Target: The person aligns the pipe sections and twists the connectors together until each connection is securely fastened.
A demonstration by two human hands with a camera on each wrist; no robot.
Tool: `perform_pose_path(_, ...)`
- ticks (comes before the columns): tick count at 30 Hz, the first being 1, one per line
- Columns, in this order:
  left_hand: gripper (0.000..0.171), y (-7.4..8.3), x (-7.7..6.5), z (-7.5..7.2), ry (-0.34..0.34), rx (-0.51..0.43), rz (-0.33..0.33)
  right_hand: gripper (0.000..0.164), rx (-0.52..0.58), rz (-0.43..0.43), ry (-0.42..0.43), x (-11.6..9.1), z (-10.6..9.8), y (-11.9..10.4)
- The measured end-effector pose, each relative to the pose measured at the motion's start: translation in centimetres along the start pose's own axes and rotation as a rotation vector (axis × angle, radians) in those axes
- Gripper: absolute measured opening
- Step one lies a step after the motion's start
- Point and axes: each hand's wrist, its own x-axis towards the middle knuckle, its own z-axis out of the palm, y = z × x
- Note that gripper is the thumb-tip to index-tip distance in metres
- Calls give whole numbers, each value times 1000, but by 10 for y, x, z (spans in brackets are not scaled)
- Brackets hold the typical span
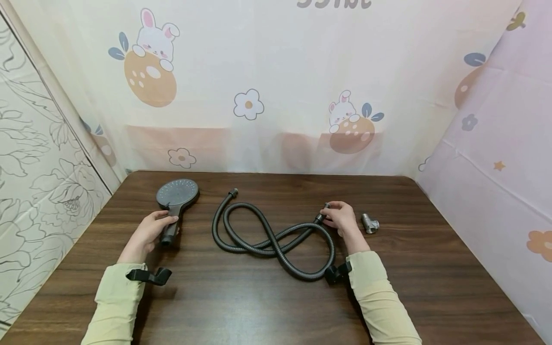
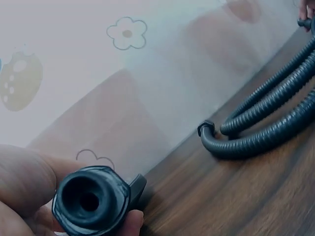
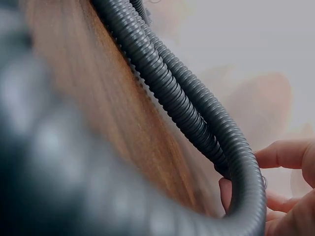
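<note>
Shower head left of the hose, a hand on each

Taking the hose as our mark, we find the shower head to its left, well apart from the loops, spray face up and handle toward the person. The left hand grips that handle, thumb laid across it; in the left wrist view we look into the handle's hollow end. The left arm comes in left of the hose, its pale left sleeve slanting forward and inward.

The hose itself lies in crossing loops on the wooden table, its nut-tipped left end pointing away from the person. At its other end, on the right, we see the right hand pinching it between thumb and fingers. The two hands are well apart, on either side of the loops. The right arm reaches forward and leans in toward the hose, its right strap beside the nearest loop.

Right of the hose, near the right hand, we see a metal pipe joint. Behind the hose hangs a printed cloth.
</note>
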Motion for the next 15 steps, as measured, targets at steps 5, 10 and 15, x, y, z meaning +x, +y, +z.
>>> perform_pose_path(5,72,1,-1,0,-37,-94,3,50,47,0,-10,0,-1,-1)
perform_pose_path(10,72,2,-1,2,-42,-124,7,54,94,14,-37,-1,-2,-1)
perform_pose_path(15,72,2,-2,4,-28,-141,12,56,139,4,-48,-1,-2,-1)
